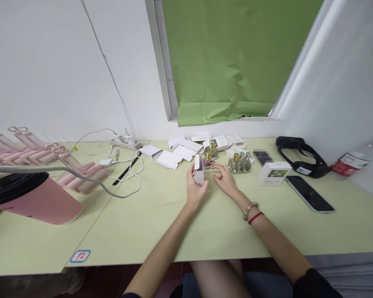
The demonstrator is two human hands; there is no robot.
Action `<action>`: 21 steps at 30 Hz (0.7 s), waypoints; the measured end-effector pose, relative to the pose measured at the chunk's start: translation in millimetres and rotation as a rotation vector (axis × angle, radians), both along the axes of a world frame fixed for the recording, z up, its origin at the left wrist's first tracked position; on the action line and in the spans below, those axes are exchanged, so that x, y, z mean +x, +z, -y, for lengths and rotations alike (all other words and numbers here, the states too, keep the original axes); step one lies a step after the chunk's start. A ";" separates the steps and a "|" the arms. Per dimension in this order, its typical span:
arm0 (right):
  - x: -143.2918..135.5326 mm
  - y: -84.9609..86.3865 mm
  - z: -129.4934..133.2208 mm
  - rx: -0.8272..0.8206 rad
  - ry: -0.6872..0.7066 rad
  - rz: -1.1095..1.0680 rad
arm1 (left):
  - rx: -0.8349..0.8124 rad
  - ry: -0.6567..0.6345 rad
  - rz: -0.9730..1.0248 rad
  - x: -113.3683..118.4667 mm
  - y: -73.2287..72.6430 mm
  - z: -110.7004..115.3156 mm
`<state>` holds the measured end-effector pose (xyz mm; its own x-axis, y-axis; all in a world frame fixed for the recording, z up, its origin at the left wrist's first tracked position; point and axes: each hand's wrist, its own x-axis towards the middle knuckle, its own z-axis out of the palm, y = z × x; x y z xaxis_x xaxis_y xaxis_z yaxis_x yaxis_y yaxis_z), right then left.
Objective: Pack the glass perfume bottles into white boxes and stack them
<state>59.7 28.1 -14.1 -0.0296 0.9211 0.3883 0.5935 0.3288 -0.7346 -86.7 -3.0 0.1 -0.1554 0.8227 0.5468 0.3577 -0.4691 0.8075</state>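
Note:
My left hand (196, 190) is closed around a small white box (199, 170), held upright a little above the table. The box's narrow side faces me. Just right of it, my right hand (225, 181) has its fingers partly stretched toward a glass perfume bottle (208, 162) with a gold neck and a pinkish tint. Whether the fingertips touch that bottle I cannot tell. Behind it stands another perfume bottle (212, 148). To the right of my right hand, several clear perfume bottles (240, 163) stand in a row.
Several white flattened boxes (177, 154) lie along the back. A finished-looking white box (274, 174), a phone (309, 193), a black headset (301, 155) and a plastic bottle (357, 159) stand right. Left are cables (139, 178), pink tubes (87, 176) and a pink cup (46, 198).

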 end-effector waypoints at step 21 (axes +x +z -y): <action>-0.9 -6.6 -6.0 -0.008 -0.068 -0.060 | -0.142 0.036 0.152 -17.4 -1.3 -19.1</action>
<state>58.8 34.1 -20.7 0.0559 0.9230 0.3806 0.5694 0.2837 -0.7716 -104.1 16.1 -1.3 -0.2576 0.8823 0.3940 0.2411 -0.3362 0.9104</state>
